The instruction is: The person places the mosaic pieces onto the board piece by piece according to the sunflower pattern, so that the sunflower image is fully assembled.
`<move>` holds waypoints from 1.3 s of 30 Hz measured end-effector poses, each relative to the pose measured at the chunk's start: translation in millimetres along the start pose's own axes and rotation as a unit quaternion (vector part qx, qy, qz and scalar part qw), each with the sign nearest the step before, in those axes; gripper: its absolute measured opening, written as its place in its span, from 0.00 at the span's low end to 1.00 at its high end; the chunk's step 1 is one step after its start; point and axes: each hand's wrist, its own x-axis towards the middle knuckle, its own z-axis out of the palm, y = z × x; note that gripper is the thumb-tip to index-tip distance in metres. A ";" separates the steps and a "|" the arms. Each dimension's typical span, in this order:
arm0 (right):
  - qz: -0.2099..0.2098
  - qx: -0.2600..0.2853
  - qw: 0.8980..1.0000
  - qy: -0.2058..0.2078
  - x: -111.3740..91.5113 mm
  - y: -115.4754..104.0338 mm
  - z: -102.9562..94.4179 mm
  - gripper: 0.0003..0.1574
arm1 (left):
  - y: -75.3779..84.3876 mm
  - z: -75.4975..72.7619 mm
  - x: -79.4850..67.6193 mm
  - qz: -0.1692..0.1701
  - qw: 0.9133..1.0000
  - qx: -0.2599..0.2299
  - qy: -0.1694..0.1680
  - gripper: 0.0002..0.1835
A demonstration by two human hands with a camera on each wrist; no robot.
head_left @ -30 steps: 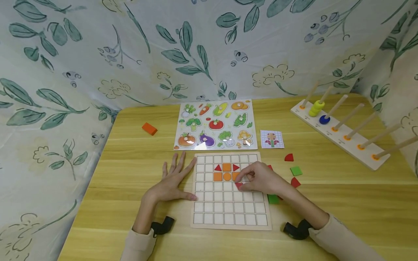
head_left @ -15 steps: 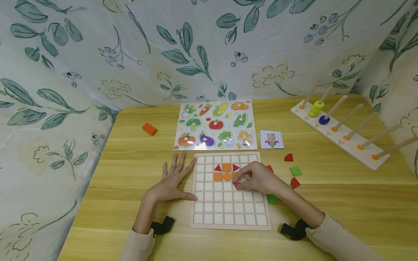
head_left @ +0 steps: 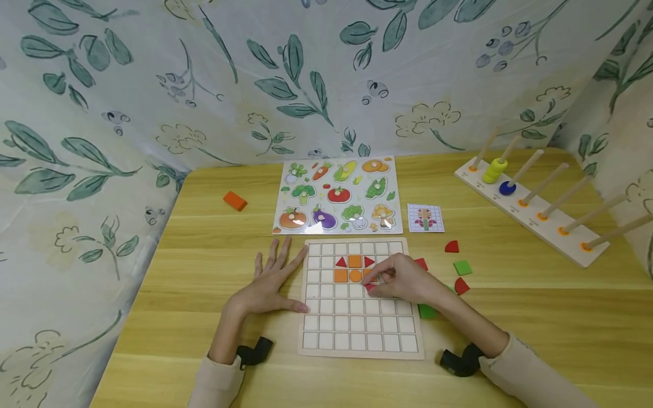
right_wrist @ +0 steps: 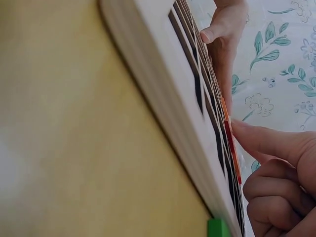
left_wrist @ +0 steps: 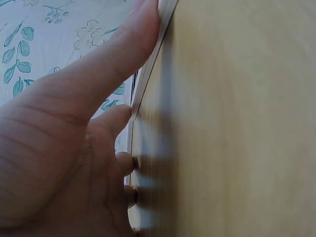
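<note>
My left hand (head_left: pixel 262 292) lies flat on the table with its fingers spread. Its thumb and index fingertip rest at the left edge of a wooden grid board (head_left: pixel 357 323). Over the board, my right hand (head_left: pixel 405 279) pinches a small red tile (head_left: pixel 369 288) between thumb and index finger, just below the orange tiles; the fingers partly hide its shape. Set in the grid are an orange square (head_left: pixel 354 261), an orange circle (head_left: pixel 355 276) and red triangles (head_left: pixel 340 262). In the right wrist view the thumb tip is right at the red tile (right_wrist: pixel 230 139), low at the board's surface.
Right of the board lie red quarter-circles (head_left: pixel 452 246) and green squares (head_left: pixel 462 267), some partly behind the forearm. A pattern card (head_left: pixel 425 218), a vegetable puzzle (head_left: pixel 338 212) and a peg rack (head_left: pixel 535 211) stand farther back. An orange block (head_left: pixel 235 201) is at the left.
My right hand has shifted slightly left with the red tile, which now sits closer under the orange tiles. The left hand stays in place at the board's edge.
</note>
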 end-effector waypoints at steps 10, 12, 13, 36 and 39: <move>0.013 0.002 1.000 0.019 -4.0 0.0 -20.5 0.10 | 0.4 -1.3 0.5 -0.004 1.000 0.000 -0.002 0.67; 0.020 0.002 0.999 0.027 -9.3 0.8 -32.0 0.12 | 0.3 -1.1 0.3 -0.004 1.000 0.000 -0.003 0.67; 0.024 -0.001 0.999 0.031 -12.6 1.4 -38.2 0.13 | 0.2 -1.0 0.3 -0.004 1.000 0.001 -0.003 0.67; 0.065 0.008 0.995 -0.082 -41.4 44.5 -102.0 0.13 | -0.2 0.5 0.5 0.001 1.000 -0.001 0.002 0.67; 0.072 0.000 0.995 -0.076 -41.0 47.3 -103.1 0.12 | -0.8 1.0 0.5 0.002 1.000 -0.003 0.002 0.67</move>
